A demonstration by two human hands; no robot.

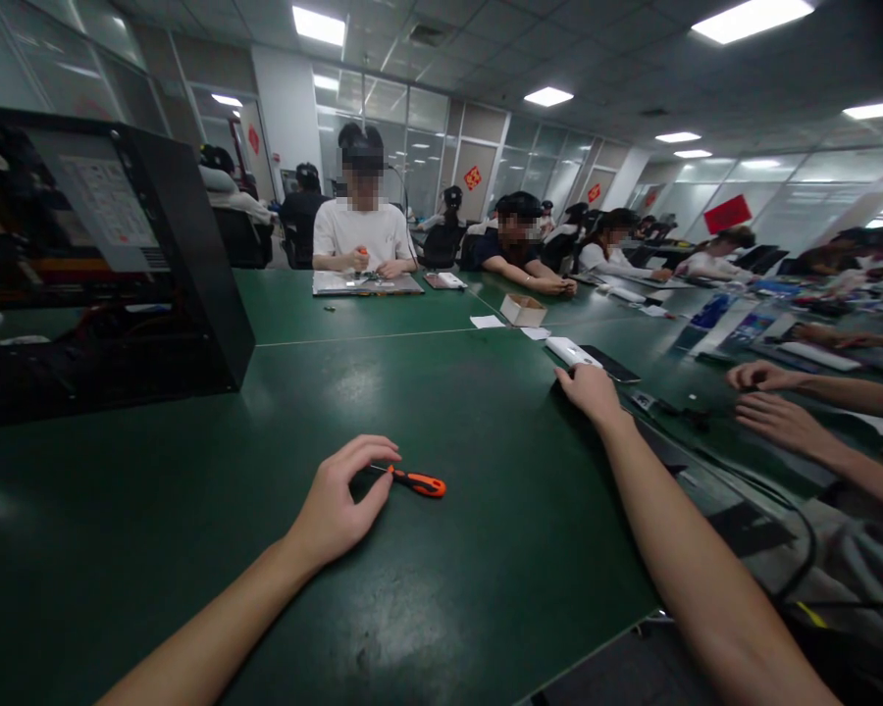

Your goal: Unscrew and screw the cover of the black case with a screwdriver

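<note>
My left hand (pixel 342 498) curves over the green table, its thumb and fingers apart. Between them passes the thin shaft of a screwdriver (pixel 419 482) with an orange and black handle, which lies on the table. The thumb tip is right by the handle; whether it touches I cannot tell. Farther off to the right, my right hand (pixel 593 392) has its fingers bent around the near end of a white oblong device (pixel 572 351). Part of that device is hidden by the hand. A flat black phone-like slab (pixel 612 364) lies just beside it.
A black computer case (pixel 183 255) with an exposed side stands at the left. A small open cardboard box (pixel 522 310) and white papers (pixel 487 322) lie farther back. Cables (pixel 736 471) and a co-worker's hands (pixel 769 402) are at the right. Another person sits opposite, working over a flat panel (pixel 368 284).
</note>
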